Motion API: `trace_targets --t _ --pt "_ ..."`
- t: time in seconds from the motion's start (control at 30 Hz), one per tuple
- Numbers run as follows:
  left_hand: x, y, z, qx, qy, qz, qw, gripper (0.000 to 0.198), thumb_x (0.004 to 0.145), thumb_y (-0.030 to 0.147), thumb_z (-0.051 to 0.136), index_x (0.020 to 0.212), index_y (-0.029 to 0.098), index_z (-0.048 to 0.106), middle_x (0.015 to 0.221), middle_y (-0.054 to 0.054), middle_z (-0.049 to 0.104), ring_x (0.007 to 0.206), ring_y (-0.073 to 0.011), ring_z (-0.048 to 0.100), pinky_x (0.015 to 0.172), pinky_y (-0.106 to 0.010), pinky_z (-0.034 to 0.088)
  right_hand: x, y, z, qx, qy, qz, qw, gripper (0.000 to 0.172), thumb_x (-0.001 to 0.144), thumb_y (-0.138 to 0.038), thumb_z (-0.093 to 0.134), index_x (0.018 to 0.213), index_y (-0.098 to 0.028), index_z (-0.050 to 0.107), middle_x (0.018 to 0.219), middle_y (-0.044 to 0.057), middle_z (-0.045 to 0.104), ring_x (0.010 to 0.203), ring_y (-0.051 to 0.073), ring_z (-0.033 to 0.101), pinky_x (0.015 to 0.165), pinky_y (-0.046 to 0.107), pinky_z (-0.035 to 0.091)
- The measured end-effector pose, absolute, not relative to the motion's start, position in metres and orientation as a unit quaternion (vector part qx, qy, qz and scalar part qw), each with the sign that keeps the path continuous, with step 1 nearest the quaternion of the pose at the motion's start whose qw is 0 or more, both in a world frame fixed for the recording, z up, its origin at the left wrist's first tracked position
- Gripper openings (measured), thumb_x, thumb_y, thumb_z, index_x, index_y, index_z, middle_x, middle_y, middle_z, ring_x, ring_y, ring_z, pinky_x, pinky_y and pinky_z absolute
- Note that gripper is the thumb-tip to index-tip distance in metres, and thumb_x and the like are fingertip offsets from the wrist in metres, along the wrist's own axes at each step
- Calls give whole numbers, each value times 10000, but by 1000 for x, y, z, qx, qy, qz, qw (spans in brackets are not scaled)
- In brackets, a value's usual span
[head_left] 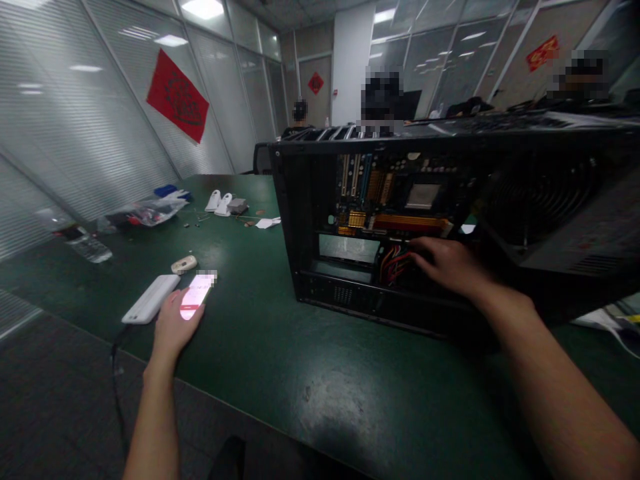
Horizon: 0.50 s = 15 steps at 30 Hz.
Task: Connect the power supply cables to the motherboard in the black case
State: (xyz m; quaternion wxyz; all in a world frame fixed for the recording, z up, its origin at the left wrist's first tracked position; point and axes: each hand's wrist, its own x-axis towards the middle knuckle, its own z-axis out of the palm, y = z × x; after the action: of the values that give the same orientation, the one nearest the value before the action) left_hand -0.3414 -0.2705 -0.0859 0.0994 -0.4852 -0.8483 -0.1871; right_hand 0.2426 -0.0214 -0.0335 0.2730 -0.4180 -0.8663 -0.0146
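Note:
An open black computer case point(360, 303) stands on the green table, its circuit board point(395, 190) showing. My right hand point(445, 263) reaches into the case, fingertips at the lower edge of the board beside a bundle of red, black and yellow cables point(395, 260); whether the fingers pinch anything is too dark to tell. At the left, my left hand point(180, 320) is closed around a lit phone point(197, 297) near the table's front edge. A white power bank point(151, 299) lies just left of that hand, and a small beige object point(184, 264) lies beyond it.
A plastic bottle point(83, 241) lies at the far left by plastic bags point(155, 210). White parts point(220, 203), a grey block point(238, 207) and paper scraps point(268, 223) lie left of the case. White cables point(613, 330) are at the right. Several people are in the background.

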Motion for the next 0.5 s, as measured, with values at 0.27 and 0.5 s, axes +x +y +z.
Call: trace_targets --t 0.27,0.5 --pt "-343 -265 -76 -486 -832 -245 108 635 752 602 465 1224 196 590 1287 -125 611 1283 -438 514 1082 -627 424 203 -66 3 -397 -877 131 238 413 1029 -394 371 1280 -203 638 1161 95 736 1020 251 706 898 355 515" --pt "-278 -272 -44 -516 -709 -367 311 452 851 410 489 1291 391 590 1333 7 609 1246 -387 565 1098 -630 419 182 -82 14 -348 -904 181 167 482 1045 -415 358 817 -170 706 831 89 738 770 215 683 710 299 438"
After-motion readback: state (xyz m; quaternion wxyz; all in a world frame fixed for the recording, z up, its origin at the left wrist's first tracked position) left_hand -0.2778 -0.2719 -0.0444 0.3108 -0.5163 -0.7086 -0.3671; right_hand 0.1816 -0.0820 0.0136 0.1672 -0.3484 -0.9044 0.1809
